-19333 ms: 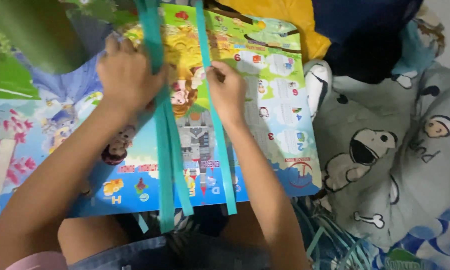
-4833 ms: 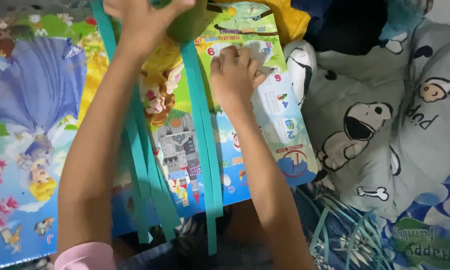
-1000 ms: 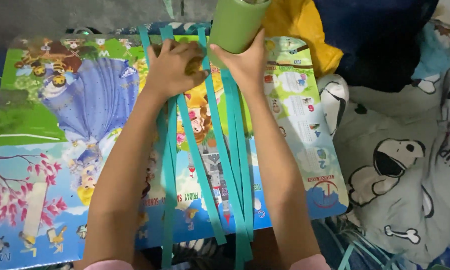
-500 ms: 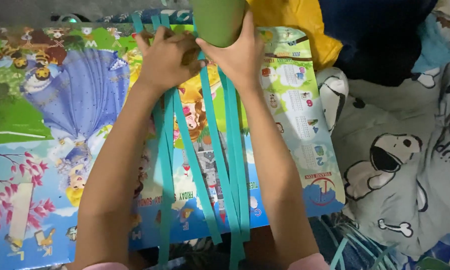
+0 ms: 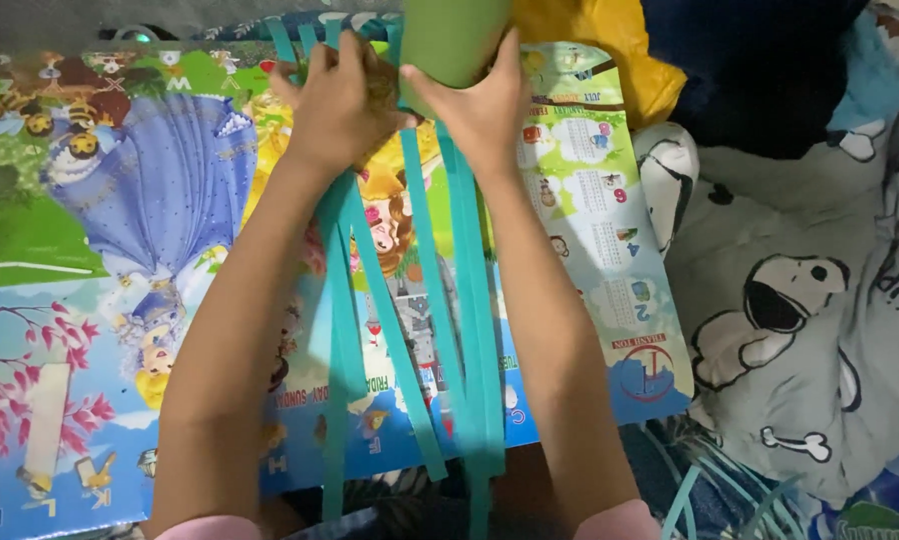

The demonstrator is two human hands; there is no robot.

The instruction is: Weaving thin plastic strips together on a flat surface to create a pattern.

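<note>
Several long teal paper strips (image 5: 416, 310) lie lengthwise on a colourful cartoon-printed board (image 5: 100, 250), running from the top edge down past its near edge. A green roll of paper (image 5: 452, 38) stands at the top centre. My left hand (image 5: 338, 100) presses on the strips just left of the roll, fingers curled. My right hand (image 5: 482, 108) rests against the roll's lower right side, thumb touching it, over the strips. Both forearms stretch up from the bottom of the view, with pink sleeves at the edge.
A yellow cloth or bag (image 5: 600, 45) lies behind the board at the top. A grey blanket with cartoon dogs (image 5: 810, 300) covers the right side. More loose teal strips (image 5: 710, 490) lie at the bottom right, off the board. A dark bundle (image 5: 760, 70) sits at the top right.
Over the last second both hands and the green roll have shifted slightly up in view and the strips lie much the same. Earlier, the left hand held the roll higher, off the strips.
</note>
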